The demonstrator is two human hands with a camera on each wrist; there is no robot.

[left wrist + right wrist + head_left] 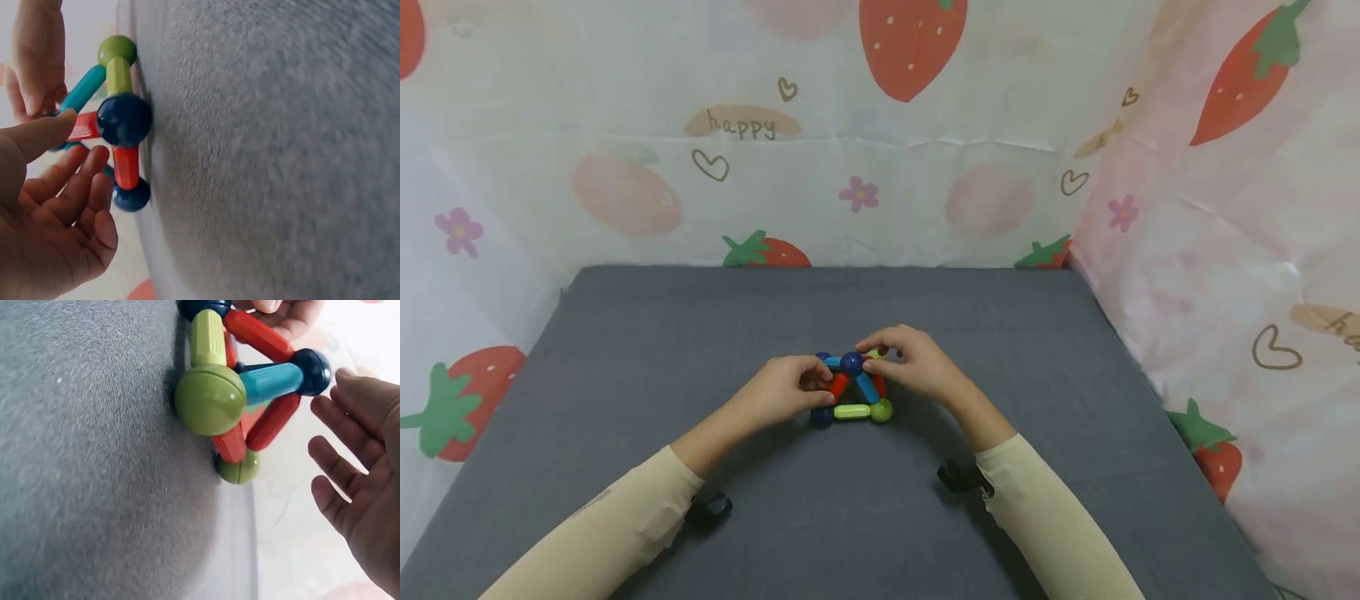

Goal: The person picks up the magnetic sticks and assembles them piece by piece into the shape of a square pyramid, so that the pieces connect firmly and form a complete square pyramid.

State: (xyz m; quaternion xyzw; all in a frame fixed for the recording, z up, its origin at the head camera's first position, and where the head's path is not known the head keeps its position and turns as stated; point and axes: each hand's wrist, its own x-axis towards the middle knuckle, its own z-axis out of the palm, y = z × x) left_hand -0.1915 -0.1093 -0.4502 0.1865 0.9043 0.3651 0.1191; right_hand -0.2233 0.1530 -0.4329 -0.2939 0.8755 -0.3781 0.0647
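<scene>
A pyramid-shaped frame of magnetic rods and balls rests on the grey table, with a dark blue ball (pixel 852 363) on top. Its front edge is a lime rod (pixel 852 412) between a dark blue ball (pixel 125 119) and a green ball (pixel 210 400). From the left, my left hand (pixel 786 387) pinches the sloping red rod (pixel 259 332) between thumb and fingers. My right hand (pixel 917 362) is beside the top ball, its thumb tip close to it and its fingers loosely bent. A blue rod (pixel 867 387) slopes from the top ball to the front green ball.
Grey cloth covers the table (pixel 850 517). A strawberry-print curtain (pixel 925 192) hangs along the back and both sides. A black wrist device (pixel 709 508) shows under the left sleeve, and another black device (pixel 958 477) by the right sleeve.
</scene>
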